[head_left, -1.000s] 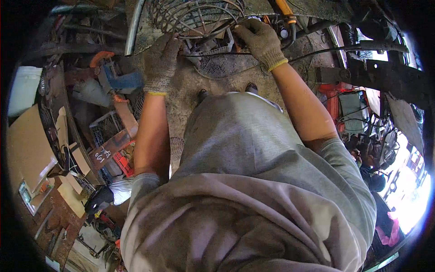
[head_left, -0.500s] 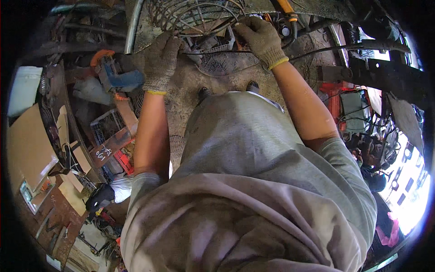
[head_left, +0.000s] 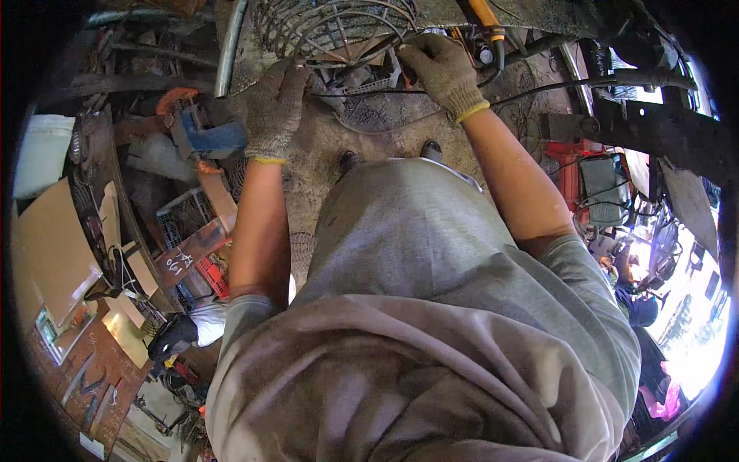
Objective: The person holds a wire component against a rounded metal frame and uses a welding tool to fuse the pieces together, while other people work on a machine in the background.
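Note:
My left hand (head_left: 275, 104), in a grey-brown knitted glove with a yellow cuff, has its fingers closed at the left of the near rim of a round, cage-like frame of bent metal rods (head_left: 339, 29). Gloved the same way, my right hand (head_left: 443, 75) pinches the rim further right. Its fingertips partly cover the rod there. The frame's far part runs out of the picture's upper edge. Below the rim, between my hands, lies a light plastic basket (head_left: 377, 85) with odds and ends. A dark cable (head_left: 369, 93) crosses just under them.
A metal pipe (head_left: 232, 46) stands left of the frame. An orange-handled tool (head_left: 486, 17) lies to the right. A blue clamp-like tool (head_left: 209, 137) is beside my left forearm. Cardboard (head_left: 58, 239) and a rusty bench (head_left: 92, 377) fill the left side; a dark beam (head_left: 654, 127) juts in at right.
Both hands keep their hold on the rod frame with hardly any movement. The whole view has shifted slightly. A bright glow has appeared at the far right, near what looks like another person.

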Action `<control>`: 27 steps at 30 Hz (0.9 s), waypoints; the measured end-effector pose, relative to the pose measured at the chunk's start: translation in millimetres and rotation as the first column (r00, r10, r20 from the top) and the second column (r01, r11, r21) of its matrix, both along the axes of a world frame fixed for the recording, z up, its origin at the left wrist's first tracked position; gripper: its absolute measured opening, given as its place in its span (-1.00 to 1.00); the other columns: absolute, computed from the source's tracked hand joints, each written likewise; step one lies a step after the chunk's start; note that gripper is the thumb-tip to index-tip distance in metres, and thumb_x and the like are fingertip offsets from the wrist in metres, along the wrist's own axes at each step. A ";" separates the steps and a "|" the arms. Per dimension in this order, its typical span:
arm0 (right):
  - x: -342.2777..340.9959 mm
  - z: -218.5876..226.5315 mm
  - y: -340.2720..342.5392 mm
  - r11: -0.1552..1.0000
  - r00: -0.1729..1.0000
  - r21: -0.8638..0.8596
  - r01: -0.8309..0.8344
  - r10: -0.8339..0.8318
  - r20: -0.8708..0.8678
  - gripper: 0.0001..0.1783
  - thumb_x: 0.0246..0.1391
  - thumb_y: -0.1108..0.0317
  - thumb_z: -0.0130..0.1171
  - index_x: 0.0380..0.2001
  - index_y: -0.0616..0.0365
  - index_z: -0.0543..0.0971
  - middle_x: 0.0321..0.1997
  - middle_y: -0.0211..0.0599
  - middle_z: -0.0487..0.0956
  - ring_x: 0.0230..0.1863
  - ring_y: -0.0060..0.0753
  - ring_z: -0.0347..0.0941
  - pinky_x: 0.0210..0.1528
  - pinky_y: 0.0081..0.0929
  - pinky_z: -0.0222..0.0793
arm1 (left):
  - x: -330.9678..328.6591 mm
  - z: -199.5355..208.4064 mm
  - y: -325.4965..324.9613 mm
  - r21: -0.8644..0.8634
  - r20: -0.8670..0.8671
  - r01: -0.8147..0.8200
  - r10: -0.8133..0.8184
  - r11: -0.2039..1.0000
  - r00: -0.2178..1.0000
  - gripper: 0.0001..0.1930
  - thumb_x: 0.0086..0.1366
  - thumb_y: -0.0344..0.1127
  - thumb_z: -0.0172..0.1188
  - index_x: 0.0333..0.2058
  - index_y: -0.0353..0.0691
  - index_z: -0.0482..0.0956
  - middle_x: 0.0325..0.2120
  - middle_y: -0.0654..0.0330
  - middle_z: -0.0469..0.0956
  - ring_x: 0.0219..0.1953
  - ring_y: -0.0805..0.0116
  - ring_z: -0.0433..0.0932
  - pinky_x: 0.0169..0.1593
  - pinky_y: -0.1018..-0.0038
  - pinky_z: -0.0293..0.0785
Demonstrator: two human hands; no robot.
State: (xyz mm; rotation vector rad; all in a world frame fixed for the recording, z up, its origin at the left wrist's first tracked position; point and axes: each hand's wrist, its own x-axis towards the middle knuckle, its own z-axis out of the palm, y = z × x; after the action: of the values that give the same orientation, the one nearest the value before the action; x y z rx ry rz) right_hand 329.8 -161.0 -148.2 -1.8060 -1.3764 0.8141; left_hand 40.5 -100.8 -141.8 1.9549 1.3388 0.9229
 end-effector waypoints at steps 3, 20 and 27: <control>-3.6 15.6 -2.6 0.999 0.997 -0.038 -0.011 0.014 0.076 -0.49 0.09 -0.12 0.17 -0.12 0.07 0.65 -0.19 -0.05 0.67 -0.08 0.03 0.59 0.01 -0.19 0.46 | 1.8 -1.3 -1.5 -0.031 0.093 -0.027 0.030 0.999 0.995 -0.65 0.30 -0.17 0.22 -0.09 -0.34 0.62 -0.25 -0.04 0.67 -0.22 0.10 0.67 -0.11 0.30 0.53; 213.7 83.8 -77.2 0.413 0.495 0.373 0.831 -0.855 -0.154 -0.36 0.00 0.03 0.32 0.06 0.25 0.53 -0.04 -0.05 0.63 0.02 -0.19 0.56 0.13 -0.35 0.39 | -4.8 -3.0 3.4 -0.098 -0.100 -0.037 0.027 0.995 0.995 -0.61 0.42 -0.09 0.06 -0.12 -0.39 0.54 -0.29 0.00 0.59 -0.25 0.05 0.54 -0.07 0.25 0.42; 294.5 71.6 -80.0 0.310 0.300 0.178 0.934 -0.951 0.080 -0.17 -0.09 -0.16 0.33 0.10 0.26 0.48 0.06 0.09 0.58 0.10 0.11 0.50 0.17 -0.17 0.36 | 6.0 13.5 -3.7 -0.176 -0.231 -0.081 0.039 0.981 0.972 -0.64 0.42 -0.13 0.05 -0.14 -0.37 0.57 -0.28 -0.01 0.61 -0.24 0.17 0.56 -0.14 0.38 0.46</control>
State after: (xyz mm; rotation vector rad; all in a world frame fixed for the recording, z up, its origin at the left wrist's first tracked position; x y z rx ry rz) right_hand 624.3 -241.0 -76.6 -2.1764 -0.1603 -0.0999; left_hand 46.5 -104.5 -128.3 1.9280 1.5607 0.5905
